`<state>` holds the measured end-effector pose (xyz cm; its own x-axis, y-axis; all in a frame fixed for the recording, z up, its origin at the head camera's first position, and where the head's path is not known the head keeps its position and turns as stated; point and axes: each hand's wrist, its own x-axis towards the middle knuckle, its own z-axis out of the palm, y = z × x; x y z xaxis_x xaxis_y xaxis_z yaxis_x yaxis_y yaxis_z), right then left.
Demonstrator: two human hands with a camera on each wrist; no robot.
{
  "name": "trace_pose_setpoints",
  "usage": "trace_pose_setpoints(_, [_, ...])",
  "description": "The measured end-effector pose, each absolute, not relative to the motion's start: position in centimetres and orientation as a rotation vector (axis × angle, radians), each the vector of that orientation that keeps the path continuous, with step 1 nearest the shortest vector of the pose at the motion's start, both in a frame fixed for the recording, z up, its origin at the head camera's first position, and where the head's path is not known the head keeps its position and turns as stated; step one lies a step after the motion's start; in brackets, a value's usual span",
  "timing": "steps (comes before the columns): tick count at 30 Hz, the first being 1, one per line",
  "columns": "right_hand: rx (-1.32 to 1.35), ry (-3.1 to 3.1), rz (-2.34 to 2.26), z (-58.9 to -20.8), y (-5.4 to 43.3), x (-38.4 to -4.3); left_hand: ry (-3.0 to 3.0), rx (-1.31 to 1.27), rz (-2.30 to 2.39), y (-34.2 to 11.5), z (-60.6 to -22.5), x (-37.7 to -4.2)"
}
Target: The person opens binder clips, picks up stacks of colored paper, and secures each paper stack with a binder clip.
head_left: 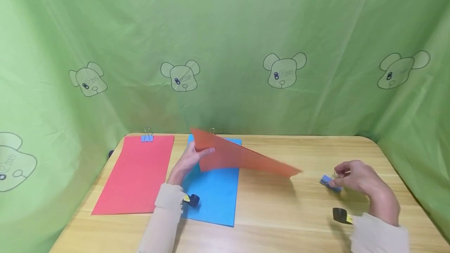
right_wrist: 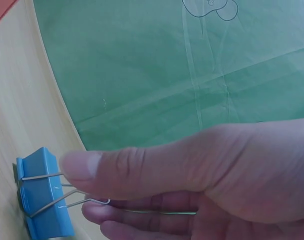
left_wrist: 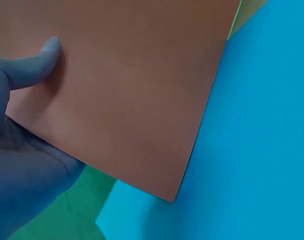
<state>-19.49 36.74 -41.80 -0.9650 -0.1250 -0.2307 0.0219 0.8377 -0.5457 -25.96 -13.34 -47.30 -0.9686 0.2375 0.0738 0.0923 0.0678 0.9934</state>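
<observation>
My left hand (head_left: pixel 187 162) grips a sheet of orange paper (head_left: pixel 242 155) by its left edge, thumb on the near face. The paper is raised and tilted above a blue sheet (head_left: pixel 212 200), covering part of it. In the left wrist view the thumb presses flat on the orange paper (left_wrist: pixel 127 100), the other fingers hidden behind it. Over at the right, my right hand (head_left: pixel 358 179) pinches a blue binder clip (right_wrist: pixel 44 195) by its wire handles, between thumb and fingers. The clip's body lies close over the tabletop.
A red sheet (head_left: pixel 135 179) lies at the left, a blue binder clip (head_left: pixel 147 139) on its far edge. Wire handles (head_left: pixel 212 131) show at the blue sheet's far edge. Green printed cloth (head_left: pixel 232 30) hangs behind and beside the wooden table (head_left: pixel 281 221).
</observation>
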Motion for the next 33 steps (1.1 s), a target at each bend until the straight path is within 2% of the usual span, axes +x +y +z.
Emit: trace_pose_setpoints(33, [-0.063,2.789,-0.873,-41.75,36.27,-19.51,2.285,0.256,2.065,-12.92,-47.99,-26.11])
